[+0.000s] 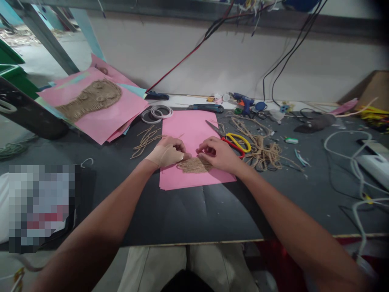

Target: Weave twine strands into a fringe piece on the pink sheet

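Two bare hands work close together at the middle of a dark bench (182, 219). Between and just below them, a flat panel of brown twine (196, 165), laid in close side-by-side rows, lies on the near part of a pink sheet (188, 125). Left hand (170, 152), with a pale covering over its wrist and thumb base, has its fingers curled and its thumb at the panel's upper left edge. Right hand (219, 155) is also curled, thumb and forefinger brought near each other at the upper right edge. Whether either one grips a strand is too small to tell.

Beside the right hand are scissors (230, 135) with one red and one yellow handle, their blades lying over the sheet. Further right is a loose tangle of twine (266, 155). Left of the sheet are a few short twine pieces (146, 142), with tape rolls (155, 117) above them.

Along the back sit a blue-and-black cutter (208, 108) and a blue glue gun (247, 103). At the far left, a stack of coloured sheets (103, 129) carries a larger twine-covered shape (97, 95), next to a dark cylinder (33, 111). Pale cables (354, 160) loop across the right end.
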A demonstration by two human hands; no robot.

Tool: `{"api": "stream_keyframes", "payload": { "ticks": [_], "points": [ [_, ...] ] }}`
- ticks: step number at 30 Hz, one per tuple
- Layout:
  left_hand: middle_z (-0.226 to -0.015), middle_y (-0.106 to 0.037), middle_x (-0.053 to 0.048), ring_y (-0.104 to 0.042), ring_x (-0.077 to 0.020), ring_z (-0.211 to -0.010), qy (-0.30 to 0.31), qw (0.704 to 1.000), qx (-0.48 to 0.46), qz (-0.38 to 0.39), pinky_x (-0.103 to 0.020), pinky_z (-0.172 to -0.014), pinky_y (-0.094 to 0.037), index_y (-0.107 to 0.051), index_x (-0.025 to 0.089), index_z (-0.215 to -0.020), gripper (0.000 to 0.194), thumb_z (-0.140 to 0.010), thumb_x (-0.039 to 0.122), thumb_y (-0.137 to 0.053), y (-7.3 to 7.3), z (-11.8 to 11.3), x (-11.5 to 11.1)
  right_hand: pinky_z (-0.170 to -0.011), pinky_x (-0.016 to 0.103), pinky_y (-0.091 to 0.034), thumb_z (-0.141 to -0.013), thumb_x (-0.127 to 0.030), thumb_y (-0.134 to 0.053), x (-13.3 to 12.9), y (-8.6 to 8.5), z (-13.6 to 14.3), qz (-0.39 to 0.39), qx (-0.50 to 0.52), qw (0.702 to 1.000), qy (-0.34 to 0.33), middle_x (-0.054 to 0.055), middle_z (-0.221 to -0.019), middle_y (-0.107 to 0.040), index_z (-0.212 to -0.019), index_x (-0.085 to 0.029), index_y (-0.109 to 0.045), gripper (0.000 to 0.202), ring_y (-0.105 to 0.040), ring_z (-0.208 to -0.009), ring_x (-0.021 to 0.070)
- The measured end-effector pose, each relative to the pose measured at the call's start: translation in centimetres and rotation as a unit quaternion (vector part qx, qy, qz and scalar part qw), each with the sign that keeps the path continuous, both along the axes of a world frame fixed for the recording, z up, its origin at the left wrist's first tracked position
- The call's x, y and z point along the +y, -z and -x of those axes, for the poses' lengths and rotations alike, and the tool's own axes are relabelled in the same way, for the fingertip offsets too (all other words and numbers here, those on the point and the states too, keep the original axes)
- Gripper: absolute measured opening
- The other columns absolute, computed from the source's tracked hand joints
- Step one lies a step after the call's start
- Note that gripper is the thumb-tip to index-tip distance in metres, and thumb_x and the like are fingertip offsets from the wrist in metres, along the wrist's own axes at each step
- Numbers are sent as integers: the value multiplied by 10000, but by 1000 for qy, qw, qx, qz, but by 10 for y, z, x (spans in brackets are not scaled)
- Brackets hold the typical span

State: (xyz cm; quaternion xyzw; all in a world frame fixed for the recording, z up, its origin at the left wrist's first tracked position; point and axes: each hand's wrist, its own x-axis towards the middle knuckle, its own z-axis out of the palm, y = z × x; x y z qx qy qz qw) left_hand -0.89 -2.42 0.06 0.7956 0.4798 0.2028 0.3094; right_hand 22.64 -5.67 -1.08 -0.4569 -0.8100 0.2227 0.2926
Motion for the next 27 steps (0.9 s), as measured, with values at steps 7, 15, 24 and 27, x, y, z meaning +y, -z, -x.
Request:
{"api": "stream_keyframes", "payload": {
  "ticks": [7,15,24,27],
  "points": [
    [-661,-661,-11,-557,-125,-609,13,999,-39,23,-277,-579,-418,-736,168,-765,149,-690,295,-748,6,4,2,-760,331,-510,-851,-205,-707,1,-1,-1,4,5,1000,-9,67,-986,-651,-960,-201,-731,111,-613,-805,168],
    [-651,-660,-15,-547,-123,-606,19,999,-32,21,-272,-586,-429,-740,160,-763,135,-677,264,-743,0,4,0,-772,343,-524,-839,-184,-709,2,-3,-7,17,17,999,-25,68,-1008,-680,-954,-205,-735,119,-633,-813,167],
    [-674,-664,-10,-549,-118,-616,17,999,-34,23,-264,-594,-440,-738,170,-754,105,-657,208,-727,-4,9,0,-809,361,-525,-877,-166,-649,6,-2,-16,48,19,998,-45,74,-1053,-703,-996,-210,-733,152,-658,-858,182],
    [-660,-655,0,-545,-111,-599,-34,997,-73,2,-250,-568,-428,-723,170,-766,94,-684,211,-703,-2,8,-2,-849,375,-520,-915,-132,-560,7,-1,-17,42,16,998,-37,85,-1050,-723,-1010,-195,-730,205,-668,-933,206]
  ]
}}
